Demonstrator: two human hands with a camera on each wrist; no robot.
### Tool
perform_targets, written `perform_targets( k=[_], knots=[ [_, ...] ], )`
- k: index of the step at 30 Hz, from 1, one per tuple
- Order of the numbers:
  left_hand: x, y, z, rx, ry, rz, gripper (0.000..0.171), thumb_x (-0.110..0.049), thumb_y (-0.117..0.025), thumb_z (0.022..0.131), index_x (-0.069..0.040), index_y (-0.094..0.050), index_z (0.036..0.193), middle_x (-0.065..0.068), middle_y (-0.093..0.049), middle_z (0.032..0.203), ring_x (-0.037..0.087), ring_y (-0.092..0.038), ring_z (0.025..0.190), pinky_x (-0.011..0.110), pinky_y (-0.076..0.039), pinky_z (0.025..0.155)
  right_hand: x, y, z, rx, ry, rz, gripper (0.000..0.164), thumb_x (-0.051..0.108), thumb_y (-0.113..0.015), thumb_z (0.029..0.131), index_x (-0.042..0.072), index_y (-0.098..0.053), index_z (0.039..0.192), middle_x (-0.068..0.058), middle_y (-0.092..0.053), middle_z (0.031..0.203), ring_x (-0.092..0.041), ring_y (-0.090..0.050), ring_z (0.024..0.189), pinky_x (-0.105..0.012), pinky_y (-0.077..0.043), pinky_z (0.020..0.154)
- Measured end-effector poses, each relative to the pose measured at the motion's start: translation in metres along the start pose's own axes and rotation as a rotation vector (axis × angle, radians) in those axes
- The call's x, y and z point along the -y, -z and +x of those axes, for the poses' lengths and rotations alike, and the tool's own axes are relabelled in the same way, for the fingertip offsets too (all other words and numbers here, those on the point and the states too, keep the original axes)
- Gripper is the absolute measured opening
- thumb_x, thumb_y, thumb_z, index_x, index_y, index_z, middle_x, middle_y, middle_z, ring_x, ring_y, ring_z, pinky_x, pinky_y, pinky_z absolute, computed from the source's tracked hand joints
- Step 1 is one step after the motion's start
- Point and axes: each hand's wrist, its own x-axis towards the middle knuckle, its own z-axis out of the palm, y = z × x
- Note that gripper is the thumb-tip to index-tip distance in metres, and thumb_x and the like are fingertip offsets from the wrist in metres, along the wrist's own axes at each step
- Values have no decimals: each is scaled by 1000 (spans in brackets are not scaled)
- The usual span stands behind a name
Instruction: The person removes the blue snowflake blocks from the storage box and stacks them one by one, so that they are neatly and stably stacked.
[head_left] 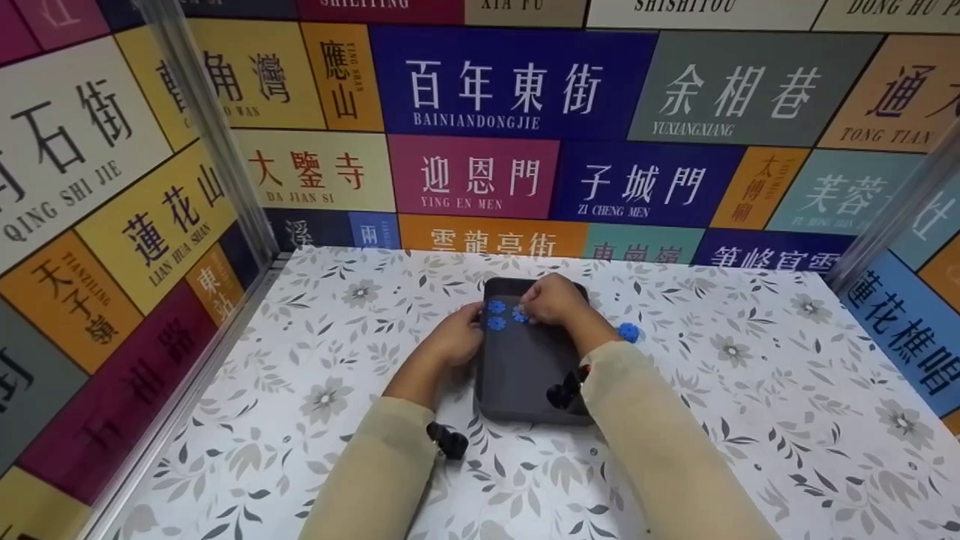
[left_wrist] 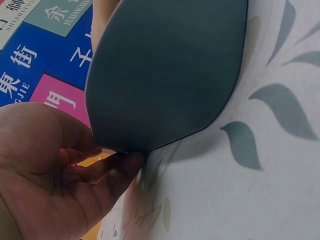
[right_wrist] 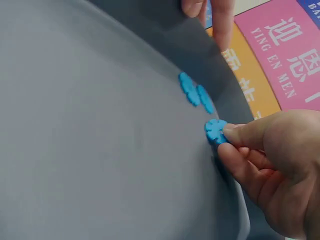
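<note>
A dark grey rectangular tray [head_left: 517, 375] lies on the patterned surface. My left hand [head_left: 459, 335] holds its left edge; in the left wrist view the fingers [left_wrist: 117, 172] pinch the rim low on the tray wall [left_wrist: 165, 75]. My right hand [head_left: 553, 300] is over the far part of the tray. Between thumb and finger it pinches a blue flower-shaped plastic disc [right_wrist: 216, 131], close to the tray's inner wall. Two more blue discs, an upper one [head_left: 496, 307] and a lower one [head_left: 496, 323], lie inside the tray near its far left corner.
Another blue piece [head_left: 628, 332] lies outside the tray, just right of my right forearm. The white leaf-patterned tabletop [head_left: 360, 450] spreads around the tray. Panels with colourful Chinese lettering [head_left: 517, 82] stand behind and at both sides, with a metal post [head_left: 217, 150] at the left corner.
</note>
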Motion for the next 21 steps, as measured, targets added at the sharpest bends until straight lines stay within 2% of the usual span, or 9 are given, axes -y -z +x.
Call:
perform_targets(
  k=[2,9,12,18,21],
  knots=[
    [0,0,0,1,11,1,58,-10,-46,105,-5,-43,163,18,-55,161,33,-46,156,48,-31,133,0,1,-2,9,-20,46,18,20,-74,98,6,-84,102,-8,-83,94,-10,-73,73,-24,-54,68],
    [1,-1,0,-9,-9,16,56,-10,-47,105,-4,-46,161,19,-57,159,34,-48,154,49,-33,132,0,15,-12,-22,-100,376,19,16,-71,102,2,-79,112,-8,-75,105,-9,-73,77,-27,-62,76],
    [1,-1,-1,-12,-22,17,56,-10,-47,105,-4,-46,161,19,-57,158,34,-49,153,49,-33,131,-4,25,-21,-81,-108,431,21,18,-71,102,3,-79,114,-7,-74,104,-12,-73,80,-33,-64,82],
    [4,-1,0,-12,-30,-2,56,-10,-47,106,-3,-44,162,20,-57,159,35,-49,153,49,-33,131,-13,38,-51,-218,-124,532,22,22,-70,104,5,-77,116,-7,-74,108,-13,-74,84,-33,-64,83],
    [4,-1,0,-9,-29,-18,57,-10,-47,106,-3,-44,162,20,-56,159,35,-48,153,49,-33,131,-25,41,-62,-256,-124,572,25,25,-69,105,6,-76,120,-8,-73,112,-13,-74,88,-38,-64,91]
  ],
)
